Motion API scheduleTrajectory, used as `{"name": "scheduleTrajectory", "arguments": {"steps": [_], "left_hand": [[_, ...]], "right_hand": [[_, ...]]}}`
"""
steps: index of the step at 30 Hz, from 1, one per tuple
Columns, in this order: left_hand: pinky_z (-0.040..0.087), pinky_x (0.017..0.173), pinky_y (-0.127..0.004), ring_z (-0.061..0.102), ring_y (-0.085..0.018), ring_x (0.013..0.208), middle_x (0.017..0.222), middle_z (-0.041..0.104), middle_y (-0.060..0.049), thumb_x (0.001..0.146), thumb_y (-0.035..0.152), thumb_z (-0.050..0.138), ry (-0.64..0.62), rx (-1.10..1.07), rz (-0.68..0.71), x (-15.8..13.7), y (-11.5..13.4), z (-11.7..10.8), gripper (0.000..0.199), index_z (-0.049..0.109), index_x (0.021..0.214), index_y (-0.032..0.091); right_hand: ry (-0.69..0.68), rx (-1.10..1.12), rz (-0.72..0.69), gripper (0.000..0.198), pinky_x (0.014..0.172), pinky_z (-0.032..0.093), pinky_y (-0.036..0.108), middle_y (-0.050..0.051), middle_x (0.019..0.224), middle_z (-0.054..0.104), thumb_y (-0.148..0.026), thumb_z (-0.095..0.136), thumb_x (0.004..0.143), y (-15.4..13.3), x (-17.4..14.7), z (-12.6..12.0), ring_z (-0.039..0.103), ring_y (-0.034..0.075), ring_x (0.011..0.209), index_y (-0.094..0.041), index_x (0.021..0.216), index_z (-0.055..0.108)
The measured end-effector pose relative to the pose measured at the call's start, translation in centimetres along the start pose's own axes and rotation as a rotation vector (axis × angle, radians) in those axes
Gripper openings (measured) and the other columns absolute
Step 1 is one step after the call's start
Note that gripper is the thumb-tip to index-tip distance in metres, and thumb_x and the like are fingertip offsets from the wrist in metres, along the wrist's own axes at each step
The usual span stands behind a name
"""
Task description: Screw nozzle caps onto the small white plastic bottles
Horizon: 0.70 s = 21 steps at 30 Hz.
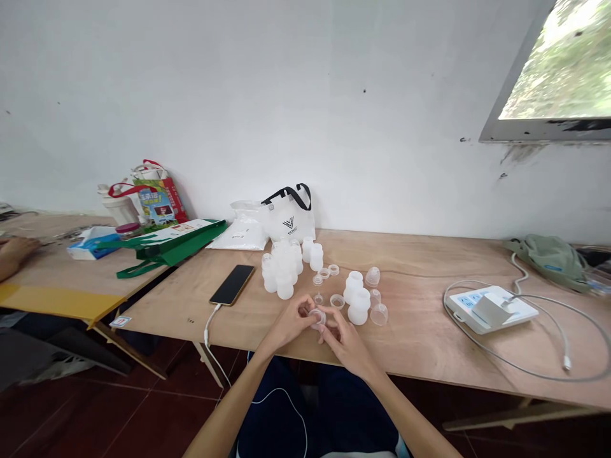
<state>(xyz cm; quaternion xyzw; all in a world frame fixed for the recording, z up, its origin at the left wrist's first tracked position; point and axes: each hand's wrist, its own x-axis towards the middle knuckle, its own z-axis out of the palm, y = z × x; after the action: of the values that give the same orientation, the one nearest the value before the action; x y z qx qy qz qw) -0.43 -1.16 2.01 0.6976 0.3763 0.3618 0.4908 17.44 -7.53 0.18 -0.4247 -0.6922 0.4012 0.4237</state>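
Note:
In front of me, near the table's front edge, a clear plastic screw ring (pixel 317 316) is pinched between my left hand (pixel 292 323) and my right hand (pixel 347 343). Fingers of both hands curl around it and partly cover it. Just beyond lie a clear silicone teat (pixel 318 299) and another loose ring (pixel 337 301). Further back are more rings (pixel 333 270) and a second teat (pixel 317 278). Small frosted bottles (pixel 358 308) stand right of my hands, beside clear dome caps (pixel 379 314). Several more frosted bottles (pixel 285 280) cluster behind my left hand.
A phone (pixel 232 285) on a charging cable lies left. Behind the bottles are a white tote bag (pixel 289 219) and a white plastic packet (pixel 242 230). A power strip (pixel 492 309) with looped cable sits right. Another person's hand (pixel 17 253) rests on the far-left table.

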Motion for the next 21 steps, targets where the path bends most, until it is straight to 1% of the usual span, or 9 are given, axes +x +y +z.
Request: {"name": "scheduleTrajectory", "arguments": {"steps": [6, 11, 15, 21], "left_hand": [[0.039, 0.063, -0.023, 0.051, -0.013, 0.066, 0.072, 0.055, 0.004, 0.082, 0.030, 0.065, 0.055, 0.085, 0.023, -0.2, 0.5, 0.4, 0.020, 0.051, 0.075, 0.019], [0.036, 0.062, -0.024, 0.049, -0.013, 0.065, 0.069, 0.054, 0.005, 0.081, 0.028, 0.062, 0.111, 0.197, 0.020, -0.4, 0.8, 0.8, 0.016, 0.050, 0.074, 0.020], [0.032, 0.060, -0.024, 0.046, -0.013, 0.061, 0.065, 0.050, 0.006, 0.081, 0.026, 0.060, 0.158, 0.297, 0.020, -0.5, 1.3, 1.2, 0.016, 0.047, 0.073, 0.021], [0.031, 0.060, -0.025, 0.044, -0.012, 0.060, 0.064, 0.048, 0.007, 0.078, 0.022, 0.058, 0.175, 0.332, 0.006, -0.5, 1.4, 1.6, 0.015, 0.044, 0.071, 0.021]], "right_hand": [[-0.006, 0.028, 0.026, 0.039, 0.065, 0.049, 0.031, -0.001, 0.081, 0.069, -0.050, 0.047, 0.103, 0.1, -0.1, -0.2, 0.068, 0.020, 0.075, -0.029, 0.135, 0.048], [-0.009, 0.069, 0.017, 0.039, 0.063, 0.049, 0.031, 0.003, 0.090, 0.072, -0.051, 0.049, 0.102, 0.3, 0.1, -0.3, 0.069, 0.021, 0.080, -0.027, 0.133, 0.047], [-0.004, 0.106, 0.022, 0.040, 0.061, 0.049, 0.030, 0.004, 0.093, 0.073, -0.053, 0.050, 0.101, 0.4, 0.2, -0.3, 0.070, 0.021, 0.083, -0.026, 0.130, 0.047], [-0.011, 0.084, 0.037, 0.041, 0.060, 0.049, 0.030, 0.003, 0.087, 0.073, -0.054, 0.051, 0.100, 0.2, 0.2, -0.5, 0.068, 0.018, 0.073, -0.025, 0.130, 0.049]]}}
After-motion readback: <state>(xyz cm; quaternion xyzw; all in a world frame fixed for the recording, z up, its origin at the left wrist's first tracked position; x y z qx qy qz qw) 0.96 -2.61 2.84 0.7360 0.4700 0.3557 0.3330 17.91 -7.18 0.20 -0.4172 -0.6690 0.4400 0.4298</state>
